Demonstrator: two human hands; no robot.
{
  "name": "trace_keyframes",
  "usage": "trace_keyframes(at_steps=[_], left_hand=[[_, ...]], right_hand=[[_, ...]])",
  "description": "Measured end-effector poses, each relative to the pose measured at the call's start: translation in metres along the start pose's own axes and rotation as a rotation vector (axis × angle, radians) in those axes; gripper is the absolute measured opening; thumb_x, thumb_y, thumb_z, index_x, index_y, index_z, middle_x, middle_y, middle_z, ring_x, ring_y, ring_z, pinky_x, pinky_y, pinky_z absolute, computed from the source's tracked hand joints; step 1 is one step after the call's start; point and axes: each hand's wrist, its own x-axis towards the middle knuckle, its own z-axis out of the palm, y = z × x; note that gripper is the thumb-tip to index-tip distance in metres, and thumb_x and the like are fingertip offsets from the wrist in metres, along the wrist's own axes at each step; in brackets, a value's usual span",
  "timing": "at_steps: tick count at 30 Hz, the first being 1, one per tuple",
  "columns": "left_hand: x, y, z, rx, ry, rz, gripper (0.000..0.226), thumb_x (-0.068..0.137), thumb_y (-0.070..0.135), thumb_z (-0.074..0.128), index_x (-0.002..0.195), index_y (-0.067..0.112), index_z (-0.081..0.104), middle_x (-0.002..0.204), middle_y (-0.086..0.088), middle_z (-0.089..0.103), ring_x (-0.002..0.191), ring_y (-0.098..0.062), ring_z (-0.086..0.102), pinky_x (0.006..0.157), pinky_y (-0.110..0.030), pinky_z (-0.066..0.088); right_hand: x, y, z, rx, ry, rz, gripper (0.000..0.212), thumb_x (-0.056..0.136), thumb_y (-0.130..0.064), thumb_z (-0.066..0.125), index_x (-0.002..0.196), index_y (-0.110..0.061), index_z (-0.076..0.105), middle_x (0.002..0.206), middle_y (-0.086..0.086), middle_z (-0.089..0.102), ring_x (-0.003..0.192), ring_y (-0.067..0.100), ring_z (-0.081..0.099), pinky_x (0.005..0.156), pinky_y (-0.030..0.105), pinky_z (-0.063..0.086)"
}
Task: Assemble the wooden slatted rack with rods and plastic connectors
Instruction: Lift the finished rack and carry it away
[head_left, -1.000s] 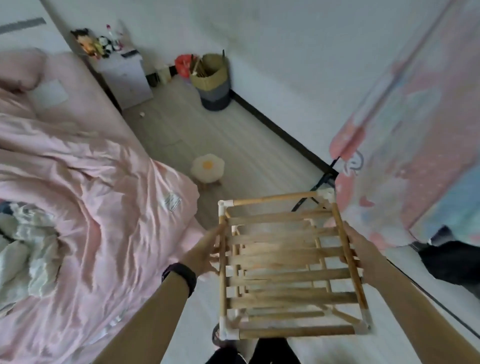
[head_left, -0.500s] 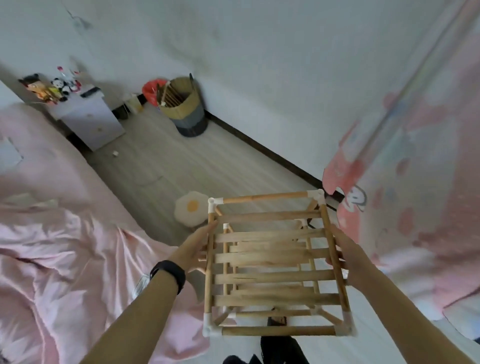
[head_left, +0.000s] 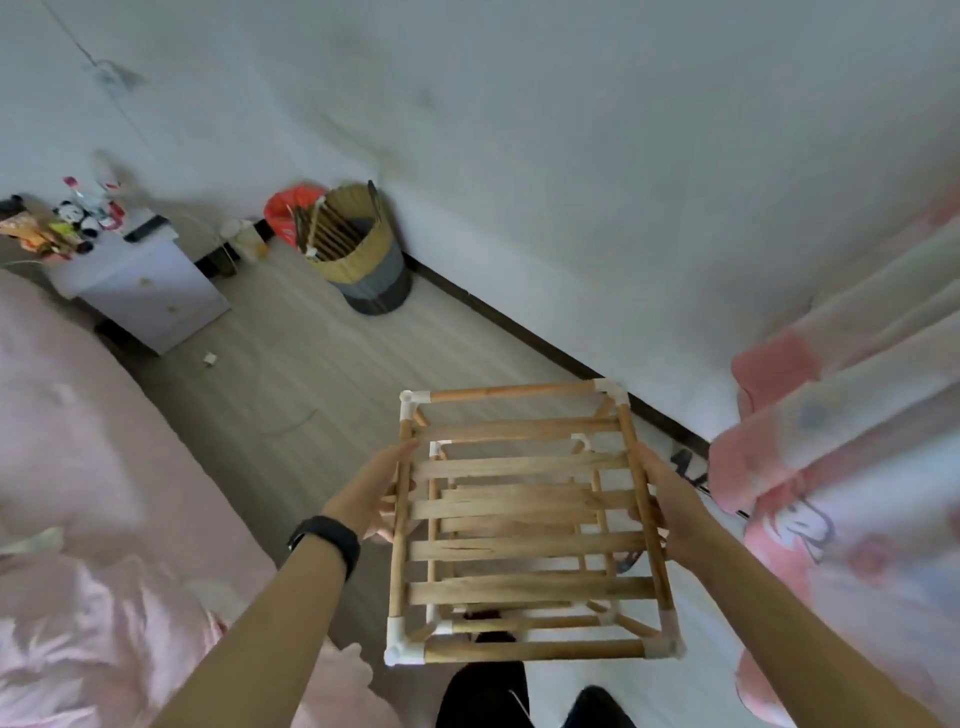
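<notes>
Rack (head_left: 524, 546) side rods held by left hand (head_left: 370, 493), right hand (head_left: 671, 493), above floor (head_left: 311, 374).

Bedroom seen from above. A white wall (head_left: 571, 130) meets a pale wood-grain floor (head_left: 311, 374) along a dark baseboard (head_left: 519, 327). In the corner stands a round woven basket (head_left: 371, 260) with a grey lower band; a red bag (head_left: 285, 208) lies just behind it, against the wall. To the left, a white bedside cabinet (head_left: 150, 291) carries small toy figures (head_left: 72, 218) and a dark flat object (head_left: 148, 228) near its edge. A small white object (head_left: 209, 358) lies on the floor beside the cabinet. Rumpled pink bedding (head_left: 78, 467) fills the left side; a pink patterned curtain (head_left: 857, 389) hangs at right.
</notes>
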Motion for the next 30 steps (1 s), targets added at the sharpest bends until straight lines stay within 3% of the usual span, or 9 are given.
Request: trace_keyframes(at_steps=[4, 8, 10, 13, 17, 21, 24, 28, 30], left_hand=[[0.036, 0.081, 0.006, 0.101, -0.026, 0.026, 0.042, 0.094, 0.055, 0.059, 0.102, 0.013, 0.06, 0.112, -0.013, 0.058, 0.096, -0.033, 0.053, 0.093, -0.06, 0.039], [0.072, 0.158, 0.028, 0.16, -0.037, 0.043, 0.036, 0.098, 0.049, 0.055, 0.094, 0.014, 0.058, 0.098, -0.01, 0.058, 0.086, -0.029, 0.054, 0.086, -0.049, 0.04], [0.097, 0.189, 0.041, 0.195, -0.061, 0.048, 0.035, 0.097, 0.051, 0.057, 0.1, 0.016, 0.059, 0.104, -0.01, 0.058, 0.093, -0.031, 0.055, 0.095, -0.053, 0.043], [0.141, 0.226, 0.067, 0.279, -0.058, 0.107, 0.046, 0.098, 0.051, 0.055, 0.128, 0.016, 0.057, 0.116, -0.008, 0.055, 0.106, -0.03, 0.053, 0.101, -0.054, 0.041], [0.196, 0.27, 0.108, 0.37, -0.024, 0.132, 0.058, 0.1, 0.049, 0.053, 0.142, 0.009, 0.052, 0.111, -0.005, 0.053, 0.105, -0.025, 0.052, 0.1, -0.049, 0.041], [0.238, 0.315, 0.138, 0.431, -0.041, 0.11, 0.053, 0.1, 0.049, 0.051, 0.134, 0.009, 0.057, 0.102, -0.007, 0.05, 0.094, -0.025, 0.05, 0.095, -0.047, 0.044], [0.268, 0.343, 0.161, 0.489, -0.066, 0.094, 0.049, 0.101, 0.048, 0.051, 0.133, 0.011, 0.056, 0.105, -0.007, 0.054, 0.099, -0.026, 0.053, 0.099, -0.05, 0.044], [0.324, 0.373, 0.193, 0.565, -0.075, 0.115, 0.039, 0.102, 0.042, 0.052, 0.124, 0.011, 0.061, 0.1, -0.007, 0.054, 0.094, -0.024, 0.052, 0.087, -0.044, 0.045], [0.357, 0.381, 0.209, 0.605, -0.087, 0.11, 0.035, 0.102, 0.038, 0.053, 0.125, 0.013, 0.061, 0.098, -0.005, 0.053, 0.09, -0.022, 0.051, 0.079, -0.04, 0.043]], right_hand=[[0.038, -0.043, 0.019, 0.052, 0.053, 0.005, 0.048, 0.093, -0.067, 0.053, 0.094, -0.021, 0.069, 0.098, 0.011, 0.06, 0.096, 0.029, 0.056, 0.099, 0.052, 0.045], [0.083, -0.078, 0.028, 0.149, 0.114, -0.009, 0.054, 0.09, -0.072, 0.055, 0.097, -0.02, 0.071, 0.099, 0.014, 0.06, 0.09, 0.027, 0.055, 0.101, 0.051, 0.047], [0.11, -0.095, 0.028, 0.179, 0.149, -0.008, 0.057, 0.09, -0.072, 0.053, 0.111, -0.022, 0.069, 0.112, 0.016, 0.064, 0.098, 0.027, 0.058, 0.104, 0.052, 0.047], [0.151, -0.119, 0.026, 0.222, 0.182, 0.049, 0.063, 0.094, -0.067, 0.05, 0.132, -0.018, 0.059, 0.125, 0.01, 0.06, 0.119, 0.033, 0.055, 0.111, 0.053, 0.042], [0.214, -0.148, 0.018, 0.262, 0.243, 0.098, 0.055, 0.099, -0.061, 0.046, 0.125, -0.014, 0.059, 0.123, 0.011, 0.06, 0.114, 0.03, 0.053, 0.101, 0.046, 0.041], [0.268, -0.173, 0.011, 0.302, 0.256, 0.183, 0.062, 0.093, -0.07, 0.05, 0.124, -0.018, 0.062, 0.121, 0.011, 0.065, 0.111, 0.031, 0.059, 0.1, 0.05, 0.047], [0.293, -0.187, 0.009, 0.358, 0.313, 0.221, 0.059, 0.094, -0.066, 0.05, 0.126, -0.017, 0.061, 0.124, 0.011, 0.063, 0.114, 0.032, 0.058, 0.102, 0.051, 0.047], [0.341, -0.183, 0.007, 0.39, 0.368, 0.271, 0.082, 0.068, -0.079, 0.055, 0.124, -0.019, 0.062, 0.12, 0.009, 0.064, 0.112, 0.031, 0.059, 0.103, 0.055, 0.048], [0.365, -0.18, 0.01, 0.417, 0.399, 0.31, 0.08, 0.068, -0.079, 0.055, 0.122, -0.02, 0.063, 0.117, 0.008, 0.064, 0.11, 0.03, 0.06, 0.102, 0.055, 0.048]])
